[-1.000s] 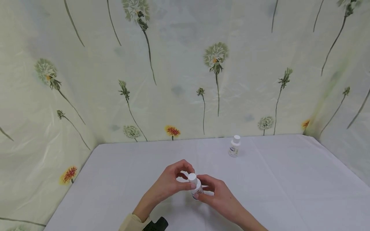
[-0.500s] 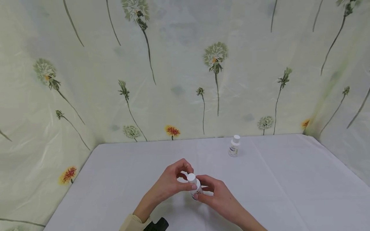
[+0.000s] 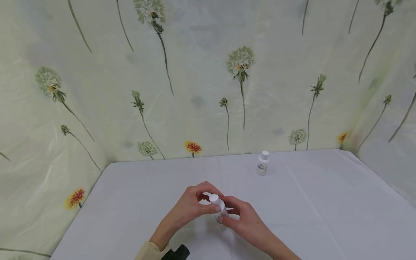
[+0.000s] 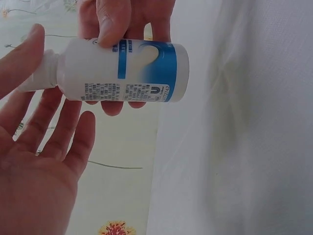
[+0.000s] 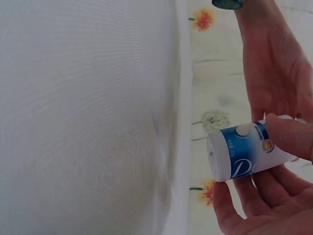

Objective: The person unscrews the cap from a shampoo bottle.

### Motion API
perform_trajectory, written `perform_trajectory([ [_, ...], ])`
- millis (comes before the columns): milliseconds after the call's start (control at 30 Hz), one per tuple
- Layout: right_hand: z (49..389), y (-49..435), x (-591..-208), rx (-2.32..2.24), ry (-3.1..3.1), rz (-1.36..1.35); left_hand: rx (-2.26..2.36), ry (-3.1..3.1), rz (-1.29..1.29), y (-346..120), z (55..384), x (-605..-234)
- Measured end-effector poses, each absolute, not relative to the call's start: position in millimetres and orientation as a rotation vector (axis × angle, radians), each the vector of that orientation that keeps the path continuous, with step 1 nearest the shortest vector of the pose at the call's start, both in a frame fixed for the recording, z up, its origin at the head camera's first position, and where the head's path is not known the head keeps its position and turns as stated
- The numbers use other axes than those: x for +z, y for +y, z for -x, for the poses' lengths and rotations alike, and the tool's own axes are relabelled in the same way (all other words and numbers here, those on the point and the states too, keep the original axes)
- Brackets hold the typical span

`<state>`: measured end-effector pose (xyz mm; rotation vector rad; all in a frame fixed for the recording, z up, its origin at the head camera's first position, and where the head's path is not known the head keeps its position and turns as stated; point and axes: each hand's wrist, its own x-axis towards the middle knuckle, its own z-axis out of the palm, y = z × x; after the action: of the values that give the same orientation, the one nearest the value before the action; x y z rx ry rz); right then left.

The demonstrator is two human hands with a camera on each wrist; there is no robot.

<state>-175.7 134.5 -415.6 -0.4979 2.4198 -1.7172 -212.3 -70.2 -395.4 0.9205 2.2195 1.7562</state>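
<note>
A small white plastic bottle [image 4: 122, 73] with a blue-banded label is held above the table between both hands. In the head view my left hand [image 3: 188, 206] pinches its white screw cap [image 3: 214, 198] between thumb and fingers. From the other side, my right hand [image 3: 243, 218] grips the bottle body, thumb on the near side and fingers behind. The right wrist view shows the bottle's base [image 5: 215, 156] off the cloth, with the right-hand fingers [image 5: 261, 196] around the label. Whether the cap is loose on the neck cannot be told.
A second white capped bottle [image 3: 261, 168] stands upright toward the back right of the table. White cloth [image 3: 136, 202] covers the tabletop. Dandelion-patterned curtains [image 3: 201, 119] hang behind and at both sides. A dark device [image 3: 177, 252] sits at my left wrist.
My left index finger has shifted right over the cap, reaching toward the right hand's fingers. The right hand stays nearly still on the bottle. The head view has shifted slightly.
</note>
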Motion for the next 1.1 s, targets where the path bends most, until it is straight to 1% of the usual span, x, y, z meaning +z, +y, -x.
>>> perform_trajectory([
  [267,176.5,134.2,-415.8,-1.739,2.406,0.484,1.639,2.263,-0.991,-77.2,211.7,-391.4],
  [400,175.9,134.9,-415.6,-1.750,2.411,0.486,1.605,2.289,-0.987,-78.1,212.6,-389.4],
  [733,176.3,137.0,-416.8,-1.712,2.440,0.515,1.699,2.308,-0.865,-76.9,212.5,-389.7],
  [1100,177.0,137.5,-414.9,-1.670,2.459,0.498,1.751,2.321,-0.918,-79.0,212.1,-385.3],
])
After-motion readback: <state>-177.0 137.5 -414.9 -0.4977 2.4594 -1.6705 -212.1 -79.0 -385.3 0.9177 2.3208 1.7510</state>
